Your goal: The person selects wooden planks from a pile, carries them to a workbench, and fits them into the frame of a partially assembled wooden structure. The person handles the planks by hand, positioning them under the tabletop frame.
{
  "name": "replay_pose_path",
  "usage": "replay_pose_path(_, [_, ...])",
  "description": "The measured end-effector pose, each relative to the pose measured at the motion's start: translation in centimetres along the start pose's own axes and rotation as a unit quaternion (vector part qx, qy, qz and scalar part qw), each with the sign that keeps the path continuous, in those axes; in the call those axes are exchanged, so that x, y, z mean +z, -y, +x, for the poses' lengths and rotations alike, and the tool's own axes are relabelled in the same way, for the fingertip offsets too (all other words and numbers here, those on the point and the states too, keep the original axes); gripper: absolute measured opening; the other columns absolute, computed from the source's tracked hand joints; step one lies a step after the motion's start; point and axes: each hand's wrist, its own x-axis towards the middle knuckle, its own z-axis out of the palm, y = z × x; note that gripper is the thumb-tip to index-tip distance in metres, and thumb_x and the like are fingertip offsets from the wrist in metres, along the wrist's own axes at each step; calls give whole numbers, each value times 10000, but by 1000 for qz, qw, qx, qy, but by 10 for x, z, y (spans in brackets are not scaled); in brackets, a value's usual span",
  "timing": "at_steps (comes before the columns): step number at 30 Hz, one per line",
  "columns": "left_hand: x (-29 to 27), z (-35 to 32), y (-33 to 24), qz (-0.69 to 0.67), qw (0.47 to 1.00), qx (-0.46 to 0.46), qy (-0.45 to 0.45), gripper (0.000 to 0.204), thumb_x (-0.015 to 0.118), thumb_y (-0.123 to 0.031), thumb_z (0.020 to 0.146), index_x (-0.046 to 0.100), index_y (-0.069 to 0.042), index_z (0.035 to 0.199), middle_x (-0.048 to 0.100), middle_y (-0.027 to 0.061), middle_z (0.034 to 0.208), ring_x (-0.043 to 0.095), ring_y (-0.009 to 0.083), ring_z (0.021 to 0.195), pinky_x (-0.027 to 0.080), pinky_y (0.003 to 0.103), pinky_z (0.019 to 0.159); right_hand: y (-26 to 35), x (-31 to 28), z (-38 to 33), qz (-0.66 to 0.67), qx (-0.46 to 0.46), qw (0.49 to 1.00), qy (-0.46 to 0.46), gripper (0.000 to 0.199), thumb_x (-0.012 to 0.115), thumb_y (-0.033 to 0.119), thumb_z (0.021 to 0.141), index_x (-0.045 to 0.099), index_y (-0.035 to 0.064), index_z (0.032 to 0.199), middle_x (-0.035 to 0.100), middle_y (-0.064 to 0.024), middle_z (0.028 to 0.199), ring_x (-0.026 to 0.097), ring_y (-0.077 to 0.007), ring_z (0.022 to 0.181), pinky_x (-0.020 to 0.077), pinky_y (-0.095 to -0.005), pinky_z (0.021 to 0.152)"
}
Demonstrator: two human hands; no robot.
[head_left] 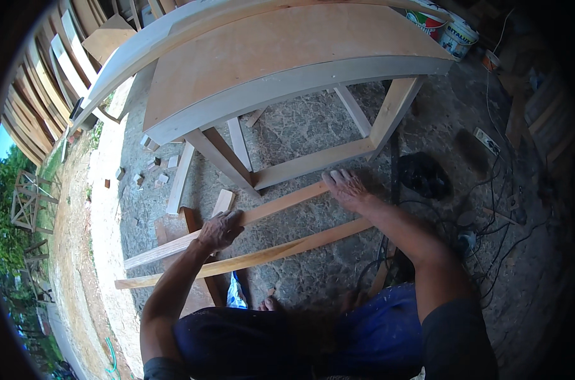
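Long pale wooden slat [237, 223], the upper of two lying on the rough stone floor [312, 126], runs slantwise just in front of the unpainted wooden table frame [312, 161] with its plywood top [268, 57]. Left hand [219, 229] sits on the slat around its middle, fingers curled down over the edge, looks like a loose grip. Right hand [345, 187] is flat on the slat's far end, fingers stretched out and pressing, not wrapped around anything. Second, more orange wooden slat [262, 256] lies just below, closer to the knees. Black power tool [423, 174] and tangled cables [490, 215] off to the right, small wood offcuts [154, 168] to the left.
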Motion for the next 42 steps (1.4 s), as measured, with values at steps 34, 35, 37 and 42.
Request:
replay_pose_path(34, [-65,4,-53,-28,996,-61,-57,354,717,-374,824,631,-105,1039,657,141,970,646,356,931,516,442,790,-43,-33,8,653,406,640,14,400,429,318,1041,488,-20,1248,682,-183,974,716,-246,787,604,-318,605])
replay_pose_path(35, [-62,-2,-48,-11,996,-78,-46,380,727,-358,815,627,-123,1096,665,123,1004,653,343,945,522,431,798,-40,-29,10,674,395,624,15,397,432,321,1039,491,-13,1245,684,-178,984,714,-240,794,599,-315,615])
replay_pose_path(37, [-55,-14,-41,-7,994,-86,-70,385,733,-343,809,620,-127,1108,666,117,1021,655,340,945,524,429,800,-34,-20,13,715,372,592,16,390,440,328,1035,497,2,1240,689,-166,1006,712,-229,807,590,-309,636])
replay_pose_path(42, [-39,-18,-45,-6,990,-81,-114,392,739,-325,802,613,-139,1124,662,110,1010,652,336,946,524,432,792,-47,-10,22,684,411,601,-51,382,411,344,1043,492,15,1218,681,-158,994,706,-221,812,587,-326,654])
